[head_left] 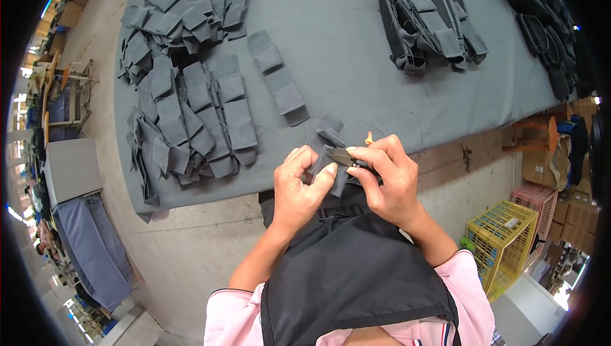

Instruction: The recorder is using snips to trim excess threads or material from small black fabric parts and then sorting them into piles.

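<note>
Just over the near edge of the table, my left hand pinches a grey fabric strip between thumb and fingers. My right hand grips a small pair of dark thread snips, whose blades lie against the strip close to my left thumb. Something small and orange shows above the right fingers. Part of the strip is hidden behind my hands. A single sewn grey strip lies flat on the table beyond my left hand.
Grey cloth covers the table. Heaped strips lie at its left, with another bundle of strips at the far right. Black padded pieces line the right edge. A yellow plastic crate stands on the floor to my right.
</note>
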`<state>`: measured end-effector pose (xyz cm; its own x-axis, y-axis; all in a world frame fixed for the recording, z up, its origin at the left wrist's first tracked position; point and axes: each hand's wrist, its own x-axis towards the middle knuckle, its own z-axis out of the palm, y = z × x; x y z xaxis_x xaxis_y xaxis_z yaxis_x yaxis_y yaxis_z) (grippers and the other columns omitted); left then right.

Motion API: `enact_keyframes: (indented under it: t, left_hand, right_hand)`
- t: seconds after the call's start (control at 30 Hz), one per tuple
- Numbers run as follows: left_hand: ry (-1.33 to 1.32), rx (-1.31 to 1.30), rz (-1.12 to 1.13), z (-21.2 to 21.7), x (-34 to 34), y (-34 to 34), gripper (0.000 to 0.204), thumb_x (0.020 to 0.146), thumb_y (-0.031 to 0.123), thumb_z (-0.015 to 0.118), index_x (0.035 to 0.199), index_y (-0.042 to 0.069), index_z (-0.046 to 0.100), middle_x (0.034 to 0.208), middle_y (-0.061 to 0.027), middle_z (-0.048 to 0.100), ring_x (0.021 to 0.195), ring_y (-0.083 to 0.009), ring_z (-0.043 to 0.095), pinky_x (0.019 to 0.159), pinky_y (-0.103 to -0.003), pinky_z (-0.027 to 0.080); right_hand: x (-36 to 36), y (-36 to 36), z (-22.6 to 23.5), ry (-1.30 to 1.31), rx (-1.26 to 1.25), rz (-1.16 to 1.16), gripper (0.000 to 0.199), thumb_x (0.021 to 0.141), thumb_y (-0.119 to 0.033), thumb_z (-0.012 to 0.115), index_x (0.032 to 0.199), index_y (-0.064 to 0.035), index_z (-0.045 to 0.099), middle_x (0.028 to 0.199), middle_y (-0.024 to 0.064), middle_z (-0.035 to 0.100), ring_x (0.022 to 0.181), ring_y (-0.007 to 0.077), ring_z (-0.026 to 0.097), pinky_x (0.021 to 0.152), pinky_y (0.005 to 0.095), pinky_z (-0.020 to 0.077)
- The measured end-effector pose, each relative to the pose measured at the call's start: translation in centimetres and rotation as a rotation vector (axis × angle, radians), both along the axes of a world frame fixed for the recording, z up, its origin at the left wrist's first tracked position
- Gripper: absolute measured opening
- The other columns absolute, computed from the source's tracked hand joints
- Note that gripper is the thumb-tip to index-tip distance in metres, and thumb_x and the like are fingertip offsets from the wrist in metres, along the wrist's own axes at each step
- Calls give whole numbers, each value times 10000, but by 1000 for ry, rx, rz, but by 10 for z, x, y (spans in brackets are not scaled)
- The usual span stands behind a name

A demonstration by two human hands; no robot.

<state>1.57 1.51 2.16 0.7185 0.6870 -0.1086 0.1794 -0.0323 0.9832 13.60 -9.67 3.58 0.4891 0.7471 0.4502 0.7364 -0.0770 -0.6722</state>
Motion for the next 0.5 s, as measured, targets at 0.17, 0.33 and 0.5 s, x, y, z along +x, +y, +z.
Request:
enact_keyframes:
  t: [0.17, 0.33, 0.5]
  left_hand:
    - [2, 7, -26, 2, -1, 2, 255, 753, 90, 655, 666, -8, 437, 630, -40, 418, 601, -124, 404, 477, -262, 356]
    - [13, 12, -46, 0, -2, 4, 251, 751, 92, 658, 668, -8, 444, 631, -39, 421, 599, -125, 403, 479, -263, 358]
    - [15, 5, -46, -3, -3, 5, 254, 755, 87, 656, 670, -9, 436, 624, -25, 404, 602, -110, 392, 501, -256, 333]
  right_hand:
    - [-1, 3, 2, 11, -13, 16, 280, 674, -44, 723, 938, -45, 628, 741, 61, 509, 563, 205, 532, 497, 311, 427]
    - [-4, 2, 0, -35, -10, -17, 285, 675, -39, 727, 945, -44, 634, 731, 65, 505, 547, 201, 532, 486, 306, 431]
    - [-6, -7, 1, 179, 18, -70, 290, 694, -35, 733, 965, -34, 629, 772, 43, 494, 611, 134, 508, 525, 259, 421]
